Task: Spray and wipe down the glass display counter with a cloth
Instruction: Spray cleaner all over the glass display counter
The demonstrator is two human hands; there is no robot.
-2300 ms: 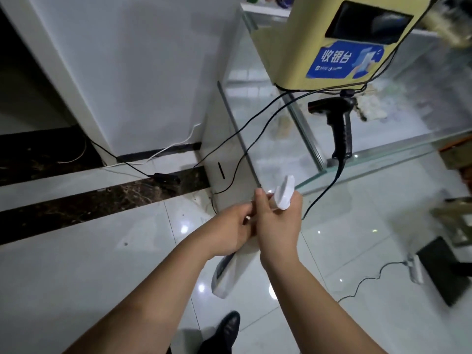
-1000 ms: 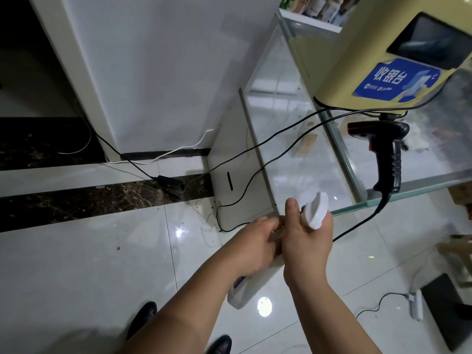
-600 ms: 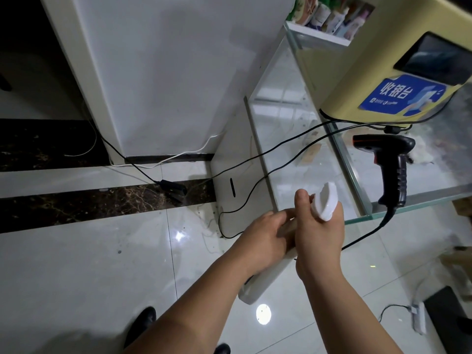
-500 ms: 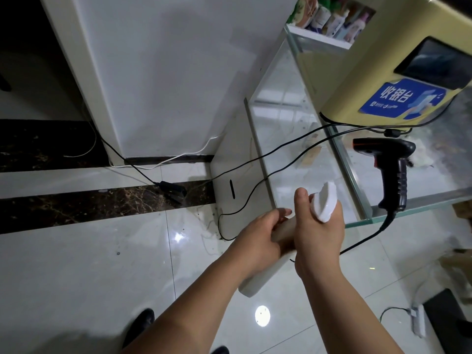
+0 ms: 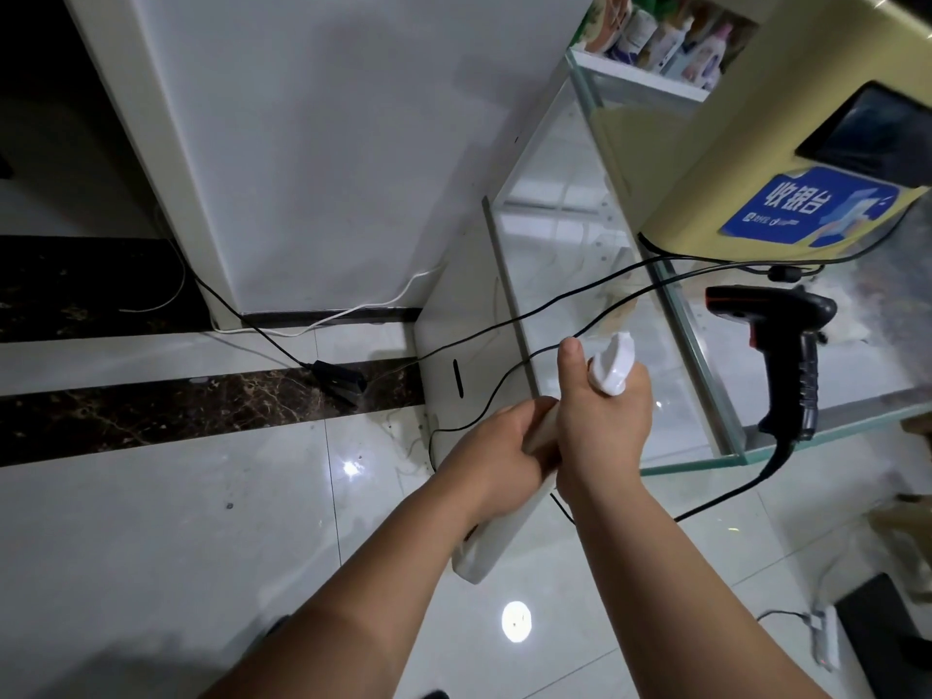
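Observation:
I hold a white spray bottle tilted in front of me with both hands. My left hand grips its body. Around the neck just below the white spray head is my right hand, its thumb pointing up. The nozzle points toward the glass display counter, whose side pane and front corner lie right behind my hands. No cloth is in view.
A yellow checkout terminal sits on the counter top with a black barcode scanner hanging at the edge. Black cables run across the glass pane down to the floor. A white cabinet stands left; a power strip lies lower right.
My view has shifted left and up along the counter. Both hands have kept their hold on the bottle and lifted it slightly toward the glass corner.

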